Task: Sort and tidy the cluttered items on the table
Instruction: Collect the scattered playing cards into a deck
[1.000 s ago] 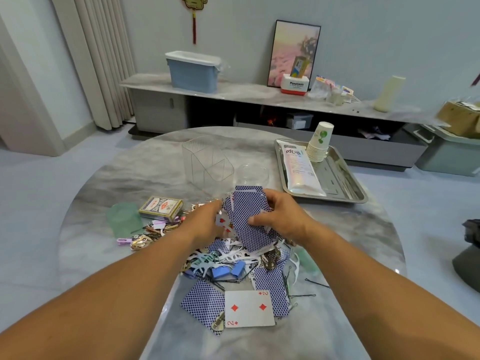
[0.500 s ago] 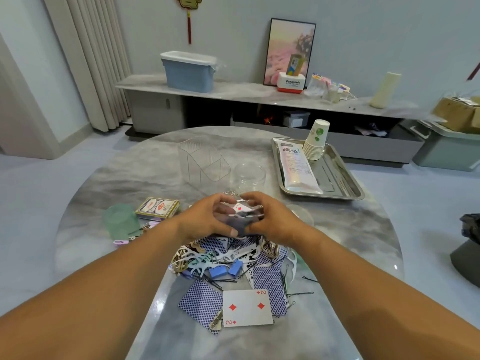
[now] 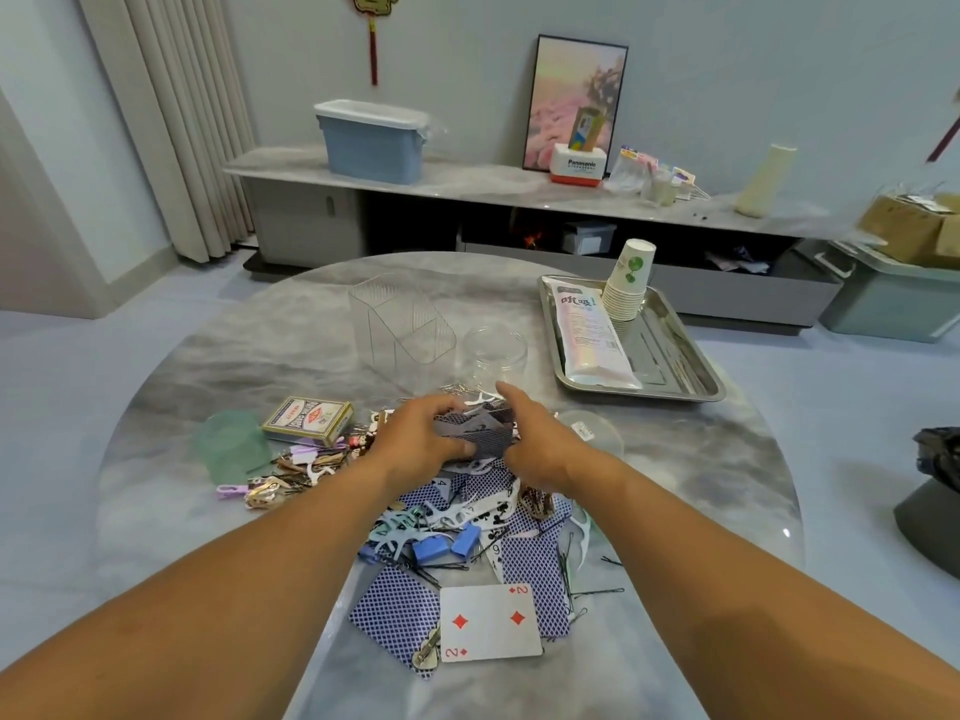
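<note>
A heap of blue-backed playing cards (image 3: 535,569), floss picks, bobby pins and blue clips (image 3: 431,548) lies on the round marble table (image 3: 208,356) in front of me. A two of diamonds (image 3: 488,623) lies face up at the heap's near edge. My left hand (image 3: 415,439) grips a small stack of cards (image 3: 480,439) just above the heap, thumb on top. My right hand (image 3: 540,449) rests against the stack's right side with its index finger stretched out. A card box (image 3: 307,419) sits to the left.
A green lid (image 3: 234,449) and hair clips (image 3: 275,488) lie left of the heap. Behind the hands stand a clear organizer (image 3: 400,324) and a clear jar (image 3: 493,356). A steel tray (image 3: 696,376) at the right back holds paper cups (image 3: 626,283) and a pouch (image 3: 592,335).
The fanned cards I held have been squared into a compact stack between both hands. My right index finger now stretches out along the stack's edge.
</note>
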